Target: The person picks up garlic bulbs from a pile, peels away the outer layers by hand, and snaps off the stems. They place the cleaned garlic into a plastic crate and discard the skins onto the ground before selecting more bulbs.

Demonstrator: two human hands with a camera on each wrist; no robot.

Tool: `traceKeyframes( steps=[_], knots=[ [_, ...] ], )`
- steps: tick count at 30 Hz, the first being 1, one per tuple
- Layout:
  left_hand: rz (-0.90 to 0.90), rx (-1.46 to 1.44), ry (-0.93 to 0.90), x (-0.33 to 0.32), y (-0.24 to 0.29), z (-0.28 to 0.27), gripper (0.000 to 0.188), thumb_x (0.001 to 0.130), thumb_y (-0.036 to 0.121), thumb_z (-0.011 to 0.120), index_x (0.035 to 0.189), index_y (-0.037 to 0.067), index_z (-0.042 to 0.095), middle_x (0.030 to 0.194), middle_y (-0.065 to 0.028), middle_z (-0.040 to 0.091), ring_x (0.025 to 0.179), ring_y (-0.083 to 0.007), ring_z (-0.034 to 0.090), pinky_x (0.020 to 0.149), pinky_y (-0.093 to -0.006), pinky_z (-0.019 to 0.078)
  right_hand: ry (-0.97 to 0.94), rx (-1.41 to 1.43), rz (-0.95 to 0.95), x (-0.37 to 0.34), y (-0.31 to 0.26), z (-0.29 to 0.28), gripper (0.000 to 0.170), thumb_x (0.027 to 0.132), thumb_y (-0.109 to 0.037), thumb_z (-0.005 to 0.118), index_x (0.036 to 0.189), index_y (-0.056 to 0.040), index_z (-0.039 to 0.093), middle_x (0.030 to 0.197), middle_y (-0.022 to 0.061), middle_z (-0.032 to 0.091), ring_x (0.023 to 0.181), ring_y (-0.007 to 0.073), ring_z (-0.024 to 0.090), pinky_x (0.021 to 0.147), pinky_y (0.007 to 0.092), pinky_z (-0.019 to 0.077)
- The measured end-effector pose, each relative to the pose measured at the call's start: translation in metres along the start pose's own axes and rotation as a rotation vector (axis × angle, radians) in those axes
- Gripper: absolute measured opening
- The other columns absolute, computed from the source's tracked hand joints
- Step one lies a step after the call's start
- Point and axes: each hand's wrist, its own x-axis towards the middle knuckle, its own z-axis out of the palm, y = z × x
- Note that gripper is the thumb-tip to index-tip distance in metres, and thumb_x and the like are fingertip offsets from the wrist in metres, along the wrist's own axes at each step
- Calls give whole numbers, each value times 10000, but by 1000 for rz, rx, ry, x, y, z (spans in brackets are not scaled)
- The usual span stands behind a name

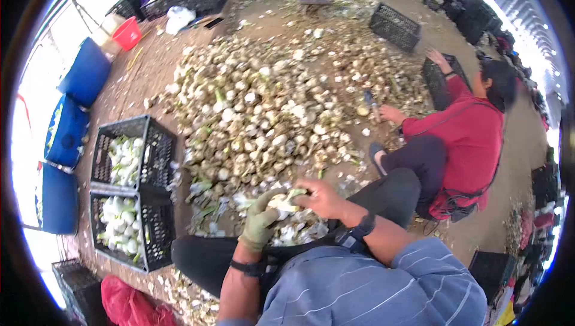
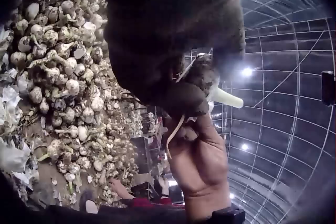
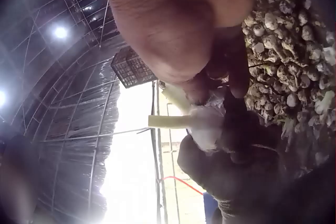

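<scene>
My gloved left hand (image 1: pixel 260 220) grips a white garlic bulb (image 3: pixel 206 126) with a cut pale stem, seen in the right wrist view. My bare right hand (image 1: pixel 323 199) meets it from the other side, fingers curled and pinching at the bulb's skin. In the left wrist view, the dark glove (image 2: pixel 176 40) covers most of the bulb, and its stem (image 2: pixel 227 98) sticks out to the right. A large heap of garlic (image 1: pixel 257 110) lies on the ground just beyond both hands.
Two black crates (image 1: pixel 145 189) of cleaned bulbs stand at the left, with blue bins (image 1: pixel 60 197) beyond. A person in red (image 1: pixel 458 128) crouches at the right, beside another crate (image 1: pixel 436 89). A red bucket (image 1: pixel 127 33) stands at the upper left.
</scene>
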Motion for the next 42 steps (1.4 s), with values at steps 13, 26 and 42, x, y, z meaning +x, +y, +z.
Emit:
traceKeyframes(
  steps=[13, 26, 42],
  knots=[
    [24, -22, -68, -7, -1, -7, 507, 790, 125, 533, 1265, -46, 576, 1022, -84, 684, 794, -142, 649, 689, -257, 530, 73, 3, 284, 5, -22, -32, 345, 862, -77, 673, 1193, -6, 610, 847, 55, 689, 690, 112, 629, 615, 277, 506],
    [39, 397, 103, -7, 3, 1, 407, 841, 157, 617, 1214, -3, 646, 867, -6, 645, 776, -77, 585, 726, -242, 489, -115, -602, -208, 3, -31, -3, 168, 860, -199, 691, 939, -59, 645, 852, 119, 611, 781, 332, 613, 679, 426, 493],
    [25, 464, -39, -3, 0, -13, 449, 841, 196, 680, 1227, -28, 626, 989, -39, 681, 823, -89, 611, 734, -253, 511, 196, -439, -44, 13, -24, 5, 103, 794, -102, 672, 817, -29, 603, 793, 132, 607, 726, 306, 620, 662, 398, 486]
  ],
)
